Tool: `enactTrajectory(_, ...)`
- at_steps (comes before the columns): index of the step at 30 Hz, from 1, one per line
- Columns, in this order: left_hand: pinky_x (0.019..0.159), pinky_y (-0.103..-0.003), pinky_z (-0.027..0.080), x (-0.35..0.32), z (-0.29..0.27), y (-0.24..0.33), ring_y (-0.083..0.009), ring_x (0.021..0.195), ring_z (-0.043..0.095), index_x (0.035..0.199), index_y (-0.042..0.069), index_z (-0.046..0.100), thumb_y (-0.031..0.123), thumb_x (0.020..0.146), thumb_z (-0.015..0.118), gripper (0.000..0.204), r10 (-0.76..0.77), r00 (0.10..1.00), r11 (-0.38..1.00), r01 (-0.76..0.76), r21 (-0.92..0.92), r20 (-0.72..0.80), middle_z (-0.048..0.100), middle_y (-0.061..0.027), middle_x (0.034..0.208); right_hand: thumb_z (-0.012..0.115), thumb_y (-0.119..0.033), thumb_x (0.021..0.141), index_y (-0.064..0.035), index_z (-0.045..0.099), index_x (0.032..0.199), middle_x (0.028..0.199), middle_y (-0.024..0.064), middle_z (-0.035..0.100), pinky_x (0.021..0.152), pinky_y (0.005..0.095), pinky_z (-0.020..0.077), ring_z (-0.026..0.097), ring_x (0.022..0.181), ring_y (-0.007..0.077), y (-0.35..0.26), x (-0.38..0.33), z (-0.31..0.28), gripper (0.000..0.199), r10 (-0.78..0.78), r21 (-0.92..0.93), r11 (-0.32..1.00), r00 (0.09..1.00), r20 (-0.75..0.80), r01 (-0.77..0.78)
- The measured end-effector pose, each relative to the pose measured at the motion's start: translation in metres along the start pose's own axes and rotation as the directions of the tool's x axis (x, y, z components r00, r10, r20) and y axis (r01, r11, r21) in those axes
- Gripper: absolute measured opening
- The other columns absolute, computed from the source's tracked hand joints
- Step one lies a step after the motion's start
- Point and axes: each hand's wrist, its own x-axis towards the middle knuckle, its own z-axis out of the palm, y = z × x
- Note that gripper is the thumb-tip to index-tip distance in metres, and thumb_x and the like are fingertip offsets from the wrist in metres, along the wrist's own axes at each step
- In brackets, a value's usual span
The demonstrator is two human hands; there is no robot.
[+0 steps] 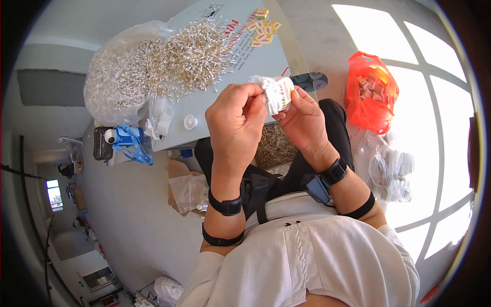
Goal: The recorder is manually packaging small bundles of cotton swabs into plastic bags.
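Both my hands are raised over the table's near edge, around a small clear plastic bag of cotton swabs (276, 95) with a yellowish printed card in it. The fingers of my left hand (233, 118) are closed in a pinch at the bag's left side. My right hand (308, 123) grips its right side between thumb and fingers. Beyond my left hand, a large heap of loose cotton swabs (197, 56) lies on the table (204, 106), partly spilling from a big clear bag (110, 84). Small yellow cards (263, 36) lie scattered at the far right corner.
A white round plastic piece (190, 122) stands near the table's front edge. Between my knees is a container of more swabs (276, 146). An open cardboard box (176, 179) sits below the table. On the right floor are a red plastic bag (358, 110) and clear bags (391, 171).
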Motion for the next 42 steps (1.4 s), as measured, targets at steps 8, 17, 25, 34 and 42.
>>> enactTrajectory(8,0.055,-0.021,0.045,0.0,-0.013,-0.015,-0.0058,0.062,0.055,0.088,-0.005,0.062,-0.006,0.081,0.063,0.007,-0.213,0.975,0.944,0.224,-0.244,0.072,0.06,-0.0022,0.075,0.054,-0.011,0.093,0.0025,0.057,0.104,0.092,0.0078,0.064,0.071,0.0264,0.0472,0.056,0.075,0.0111,-0.01,-0.004,0.019,0.018,-0.199,-0.296,0.936,0.98,0.008,0.192)
enactTrajectory(17,0.058,-0.022,0.046,-0.002,-0.018,-0.041,-0.0101,0.064,0.057,0.1,-0.009,0.062,-0.001,0.084,0.063,0.018,-0.161,0.984,0.788,0.171,-0.591,0.07,0.063,-0.0077,0.08,0.064,-0.009,0.089,0.0045,0.059,0.105,0.089,0.0043,0.062,0.066,0.0204,0.045,0.054,0.073,0.0061,-0.014,-0.016,0.049,0.022,-0.388,-0.58,0.722,0.915,0.11,0.376)
enactTrajectory(25,0.072,-0.024,0.047,-0.01,-0.012,-0.055,-0.0107,0.077,0.058,0.103,-0.007,0.061,0.001,0.084,0.064,0.021,-0.126,0.991,0.72,0.054,-0.692,-0.054,0.063,-0.0077,0.091,0.071,-0.005,0.081,0.0028,0.059,0.1,0.085,0.0049,0.057,0.064,0.021,0.0459,0.055,0.072,0.0084,-0.013,-0.025,0.069,0.024,-0.511,-0.767,0.223,0.743,0.433,0.601)
enactTrajectory(34,0.076,-0.027,0.052,-0.025,-0.006,-0.068,-0.0139,0.083,0.062,0.089,0.001,0.058,0.008,0.085,0.058,0.008,-0.412,0.898,0.335,0.304,-0.892,0.152,0.064,-0.0074,0.092,0.081,-0.009,0.068,-0.0009,0.055,0.092,0.085,0.0099,0.057,0.055,0.026,0.0485,0.057,0.065,0.0187,-0.004,-0.033,0.088,0.036,-0.524,-0.677,-0.102,0.54,0.659,0.728)
enactTrajectory(42,0.049,-0.023,0.031,-0.02,0.012,-0.039,-0.0111,0.059,0.035,0.083,0.015,0.049,0.022,0.085,0.063,0.016,-0.388,0.9,0.227,0.301,-0.926,0.198,0.041,0.0002,0.071,0.086,-0.011,0.064,-0.0007,0.054,0.093,0.085,0.0138,0.059,0.056,0.0288,0.0517,0.063,0.072,0.0235,0.004,-0.033,0.086,0.044,-0.462,-0.542,-0.294,0.379,0.802,0.788)
